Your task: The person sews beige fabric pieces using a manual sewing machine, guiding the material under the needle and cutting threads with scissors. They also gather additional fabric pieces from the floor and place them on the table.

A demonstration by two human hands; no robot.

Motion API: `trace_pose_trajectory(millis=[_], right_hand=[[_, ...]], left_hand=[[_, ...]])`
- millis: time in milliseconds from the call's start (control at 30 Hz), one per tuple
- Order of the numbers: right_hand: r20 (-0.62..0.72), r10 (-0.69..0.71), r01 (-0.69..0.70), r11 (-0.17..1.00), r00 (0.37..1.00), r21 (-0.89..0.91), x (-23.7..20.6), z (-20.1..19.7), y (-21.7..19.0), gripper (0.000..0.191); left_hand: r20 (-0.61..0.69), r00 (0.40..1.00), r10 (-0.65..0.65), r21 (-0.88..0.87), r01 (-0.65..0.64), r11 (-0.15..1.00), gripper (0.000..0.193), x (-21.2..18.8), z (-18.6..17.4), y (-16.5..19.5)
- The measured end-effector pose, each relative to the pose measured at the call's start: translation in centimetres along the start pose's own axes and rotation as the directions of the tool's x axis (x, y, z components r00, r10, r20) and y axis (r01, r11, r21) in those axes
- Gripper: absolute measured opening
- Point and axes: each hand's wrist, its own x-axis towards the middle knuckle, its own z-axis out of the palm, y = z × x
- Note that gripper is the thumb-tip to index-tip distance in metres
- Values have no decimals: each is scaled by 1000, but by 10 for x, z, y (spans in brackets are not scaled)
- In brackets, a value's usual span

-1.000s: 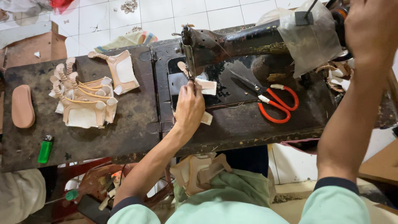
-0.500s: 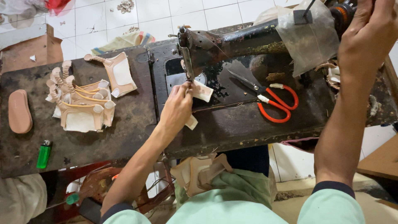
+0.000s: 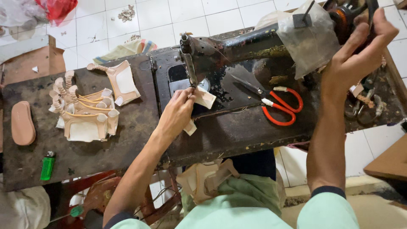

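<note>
My left hand [image 3: 176, 113] pinches a small cream shoe-upper piece [image 3: 204, 97] right under the needle of an old black sewing machine [image 3: 237, 53]. Part of the piece sticks out below my fingers. My right hand [image 3: 356, 55] grips the handwheel [image 3: 345, 12] at the machine's right end. Red-handled scissors [image 3: 280, 106] lie on the machine bed between my two hands.
A stack of cream and tan strap pieces [image 3: 87, 112] lies on the dark worktable [image 3: 106, 152], with one more piece [image 3: 121, 80] behind it. A tan sole [image 3: 22, 123] and a green lighter [image 3: 47, 166] sit at the left. More pieces [image 3: 205, 180] rest on my lap.
My left hand has moved up with the cream piece, bringing it under the needle. The right hand shifted its grip on the handwheel.
</note>
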Motion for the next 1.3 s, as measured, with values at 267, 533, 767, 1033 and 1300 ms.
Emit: trace_pose_trajectory(millis=[267, 533, 767, 1033, 1300], right_hand=[[658, -264, 76, 951, 705, 301, -23, 64, -140, 12], [874, -164, -886, -9, 458, 463, -28, 216, -104, 41], [888, -145, -260, 924, 436, 279, -68, 137, -118, 19], [848, -67, -415, 850, 526, 325, -10, 32, -133, 22], [740, 15, -347, 890, 673, 297, 18, -15, -114, 17]], left_hand=[[7, 1000, -13, 2, 13, 1000, 31, 14, -17, -6], [127, 991, 47, -32, -43, 999, 67, 21, -33, -19], [79, 997, 17, -26, -15, 1000, 63, -4, 3, -43], [85, 996, 11, -41, -7, 999, 67, 1, -5, -33], [34, 999, 11, 92, -14, 996, 51, 2, 6, -33]])
